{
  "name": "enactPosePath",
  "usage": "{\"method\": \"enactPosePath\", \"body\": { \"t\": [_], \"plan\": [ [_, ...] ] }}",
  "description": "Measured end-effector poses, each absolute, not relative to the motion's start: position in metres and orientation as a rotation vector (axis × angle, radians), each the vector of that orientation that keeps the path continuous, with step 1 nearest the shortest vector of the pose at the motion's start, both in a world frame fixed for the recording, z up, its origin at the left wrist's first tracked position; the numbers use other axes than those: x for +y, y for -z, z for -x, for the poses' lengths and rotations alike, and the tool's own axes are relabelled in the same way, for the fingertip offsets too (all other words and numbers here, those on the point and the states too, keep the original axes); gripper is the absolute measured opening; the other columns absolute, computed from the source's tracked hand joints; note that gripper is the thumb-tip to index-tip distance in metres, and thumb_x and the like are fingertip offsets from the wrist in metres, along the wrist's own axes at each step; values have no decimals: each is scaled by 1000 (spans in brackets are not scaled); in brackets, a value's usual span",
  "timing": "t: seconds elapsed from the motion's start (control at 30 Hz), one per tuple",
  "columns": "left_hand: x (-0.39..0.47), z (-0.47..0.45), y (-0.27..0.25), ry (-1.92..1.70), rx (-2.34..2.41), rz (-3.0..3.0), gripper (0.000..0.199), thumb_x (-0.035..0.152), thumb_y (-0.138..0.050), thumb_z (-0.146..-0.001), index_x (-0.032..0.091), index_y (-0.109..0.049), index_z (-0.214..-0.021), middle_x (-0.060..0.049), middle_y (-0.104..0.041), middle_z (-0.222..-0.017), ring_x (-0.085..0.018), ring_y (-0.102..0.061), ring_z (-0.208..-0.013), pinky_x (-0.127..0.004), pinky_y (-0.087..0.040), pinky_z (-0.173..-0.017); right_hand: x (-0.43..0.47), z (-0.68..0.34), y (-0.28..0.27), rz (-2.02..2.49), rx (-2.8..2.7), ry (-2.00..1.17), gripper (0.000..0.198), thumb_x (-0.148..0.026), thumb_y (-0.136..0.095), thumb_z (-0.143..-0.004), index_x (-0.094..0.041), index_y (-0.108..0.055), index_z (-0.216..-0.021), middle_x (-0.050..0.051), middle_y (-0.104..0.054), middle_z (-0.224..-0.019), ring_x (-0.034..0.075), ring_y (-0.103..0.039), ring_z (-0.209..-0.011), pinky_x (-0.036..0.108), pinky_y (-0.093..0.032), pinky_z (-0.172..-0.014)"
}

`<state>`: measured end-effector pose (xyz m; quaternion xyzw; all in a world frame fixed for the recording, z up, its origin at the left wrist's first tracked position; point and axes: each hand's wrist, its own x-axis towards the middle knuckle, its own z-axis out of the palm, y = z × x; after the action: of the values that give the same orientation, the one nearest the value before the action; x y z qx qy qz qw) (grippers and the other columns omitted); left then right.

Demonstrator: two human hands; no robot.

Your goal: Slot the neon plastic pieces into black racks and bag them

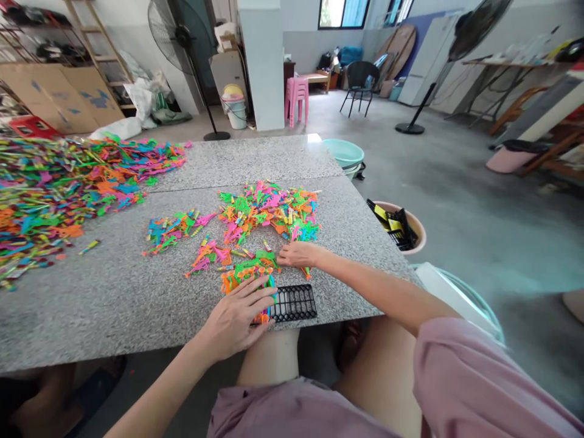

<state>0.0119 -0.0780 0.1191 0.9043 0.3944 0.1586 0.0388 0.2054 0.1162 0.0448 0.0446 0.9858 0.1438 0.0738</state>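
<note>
Broadly, a speckled stone table (114, 310) fills the middle, and over its left side spreads a big heap (68, 194) of small plastic pieces in green, orange, pink, blue and yellow. Nearer the person, a smaller pile (269, 204) of such pieces curves round a bare patch. Just below it, by the table's near edge, lies a black grid rack (295, 304), its right part showing bare mesh, its left part packed with upright bright pieces (241, 278). Across these rests the left hand (244, 307), fingers slightly apart. Two loose clusters, one farther (176, 231) and one nearer (207, 257), lie left of the pile. At the pile's near edge is the right hand (296, 254), fingertips drawn together; whether they pinch anything, I cannot tell.
</note>
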Motion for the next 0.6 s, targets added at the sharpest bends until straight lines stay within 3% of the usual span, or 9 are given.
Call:
{"method": "enactPosePath", "body": {
  "t": [0.23,0.37,0.47,0.6],
  "plan": [
    [-79,-12,-117,-506,1230,-2756,17,27,-56,-92,19,-64,-104,-7,-66,-127,-26,-47,-135,-46,-37,-115,130,-194,-61,-13,2926,-454,22,-10,-40,-97,-13,-63,-95,11,-65,-101,20,-60,-94,29,-47,-67],
    [-80,-12,-115,-531,1237,-2753,19,27,-57,-92,19,-64,-107,-7,-66,-127,-26,-47,-135,-45,-39,-114,128,-221,-72,-355,3115,-339,23,-6,-38,-95,-15,-59,-96,9,-64,-94,18,-60,-89,28,-45,-70],
    [-79,-12,-114,-549,1228,-2749,19,26,-58,-91,19,-64,-107,-8,-66,-126,-26,-48,-134,-45,-40,-113,105,-249,-67,-1017,3252,-34,16,-5,-47,-86,-15,-56,-95,7,-64,-88,17,-59,-79,26,-43,-68],
    [-78,-13,-113,-574,1223,-2730,16,26,-59,-89,18,-65,-102,-8,-67,-123,-26,-49,-133,-45,-40,-112,47,-265,-50,-1683,3127,758,14,-11,-52,-79,-18,-55,-90,-3,-56,-65,12,-52,-57,23,-38,-58]
  ]
}}
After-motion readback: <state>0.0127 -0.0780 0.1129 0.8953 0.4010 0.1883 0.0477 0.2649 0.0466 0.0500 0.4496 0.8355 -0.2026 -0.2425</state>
